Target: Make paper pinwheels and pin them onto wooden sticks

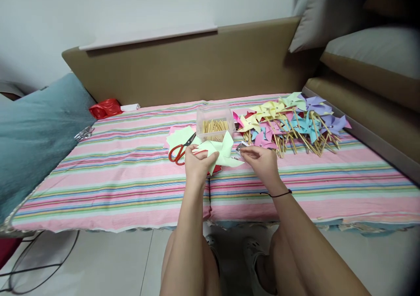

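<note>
My left hand pinches a light green paper pinwheel by one side, its folded blades spread toward the right. Close to the pinwheel's right edge, my right hand has thumb and fingers pressed together; what they hold, if anything, is too small to make out. A small shiny packet or box lies at those fingertips. Beside my left hand are scissors with red-orange handles. Light green paper sheets lie behind them. Something red shows partly from under the pinwheel.
A clear plastic box of short wooden sticks stands behind my hands. Finished pinwheels on sticks in several colours are heaped at right. A red plastic bag and a white roll lie at back left. Striped cloth covers the seat.
</note>
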The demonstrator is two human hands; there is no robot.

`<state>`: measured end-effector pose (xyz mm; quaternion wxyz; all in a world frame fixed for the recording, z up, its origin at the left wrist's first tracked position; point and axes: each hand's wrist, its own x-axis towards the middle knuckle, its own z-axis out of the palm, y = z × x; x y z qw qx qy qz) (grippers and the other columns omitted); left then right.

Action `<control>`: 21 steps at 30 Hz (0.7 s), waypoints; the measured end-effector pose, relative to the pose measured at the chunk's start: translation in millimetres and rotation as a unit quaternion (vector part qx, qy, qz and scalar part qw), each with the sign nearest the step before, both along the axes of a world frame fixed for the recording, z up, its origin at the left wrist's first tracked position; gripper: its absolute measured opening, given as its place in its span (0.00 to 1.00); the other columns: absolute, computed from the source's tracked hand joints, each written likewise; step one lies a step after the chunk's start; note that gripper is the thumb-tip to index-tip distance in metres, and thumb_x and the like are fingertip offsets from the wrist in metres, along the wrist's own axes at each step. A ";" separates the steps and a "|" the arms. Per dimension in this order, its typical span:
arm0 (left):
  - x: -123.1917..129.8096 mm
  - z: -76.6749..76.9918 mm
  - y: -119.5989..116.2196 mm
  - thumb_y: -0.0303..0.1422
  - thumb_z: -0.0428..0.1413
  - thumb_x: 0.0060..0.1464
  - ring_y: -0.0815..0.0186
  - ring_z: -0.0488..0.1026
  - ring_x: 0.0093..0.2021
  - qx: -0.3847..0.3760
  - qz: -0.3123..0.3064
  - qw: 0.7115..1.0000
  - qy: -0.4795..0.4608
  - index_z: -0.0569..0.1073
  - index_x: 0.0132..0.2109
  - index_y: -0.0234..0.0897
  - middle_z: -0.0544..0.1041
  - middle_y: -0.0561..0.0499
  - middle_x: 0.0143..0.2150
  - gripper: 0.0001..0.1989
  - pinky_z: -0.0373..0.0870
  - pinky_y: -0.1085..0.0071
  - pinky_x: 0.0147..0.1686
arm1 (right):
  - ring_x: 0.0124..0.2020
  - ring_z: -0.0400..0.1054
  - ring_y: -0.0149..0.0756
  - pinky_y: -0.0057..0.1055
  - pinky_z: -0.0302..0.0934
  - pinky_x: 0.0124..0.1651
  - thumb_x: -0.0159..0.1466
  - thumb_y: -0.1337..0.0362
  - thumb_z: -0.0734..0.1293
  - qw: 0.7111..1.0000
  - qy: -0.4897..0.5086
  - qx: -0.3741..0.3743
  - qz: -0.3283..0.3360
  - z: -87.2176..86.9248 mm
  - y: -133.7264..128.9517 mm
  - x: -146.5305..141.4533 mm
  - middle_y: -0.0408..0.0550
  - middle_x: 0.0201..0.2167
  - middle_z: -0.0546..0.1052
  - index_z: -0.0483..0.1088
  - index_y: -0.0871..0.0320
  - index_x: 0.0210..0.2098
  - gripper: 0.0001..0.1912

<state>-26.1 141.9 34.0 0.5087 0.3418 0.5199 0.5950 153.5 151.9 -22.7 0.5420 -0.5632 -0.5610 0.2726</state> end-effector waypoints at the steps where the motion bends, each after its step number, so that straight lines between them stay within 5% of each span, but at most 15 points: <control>1: 0.6 0.2 -0.2 0.29 0.67 0.30 0.65 0.74 0.22 0.000 -0.001 1.000 0.003 0.57 0.43 0.39 0.77 0.53 0.23 0.33 0.69 0.71 0.27 | 0.33 0.77 0.41 0.42 0.72 0.42 0.53 0.62 0.69 1.000 0.010 -0.001 0.000 -0.6 0.7 0.5 0.50 0.31 0.82 0.78 0.59 0.34 0.11; 8: 3.9 0.5 -1.1 0.30 0.66 0.31 0.66 0.73 0.21 0.001 -0.008 1.000 0.020 0.57 0.42 0.39 0.76 0.54 0.23 0.32 0.68 0.73 0.26 | 0.34 0.75 0.39 0.40 0.73 0.41 0.50 0.63 0.73 0.996 0.073 0.040 -0.008 7.3 -0.1 2.2 0.52 0.40 0.78 0.79 0.58 0.31 0.09; 15: 5.1 -0.5 -0.9 0.30 0.65 0.34 0.66 0.74 0.22 0.039 -0.032 0.997 0.056 0.54 0.42 0.41 0.76 0.56 0.23 0.31 0.68 0.72 0.29 | 0.34 0.75 0.40 0.41 0.72 0.42 0.52 0.64 0.73 0.978 0.197 0.067 -0.014 32.1 -16.7 -5.4 0.47 0.30 0.80 0.79 0.56 0.30 0.05; 21: 11.4 -1.6 -2.5 0.28 0.63 0.38 0.67 0.74 0.24 0.081 -0.039 0.989 0.120 0.54 0.42 0.42 0.77 0.57 0.24 0.28 0.69 0.73 0.30 | 0.31 0.75 0.38 0.39 0.72 0.39 0.52 0.64 0.74 0.971 0.211 0.038 0.105 39.3 -26.2 -22.2 0.45 0.28 0.80 0.77 0.55 0.29 0.04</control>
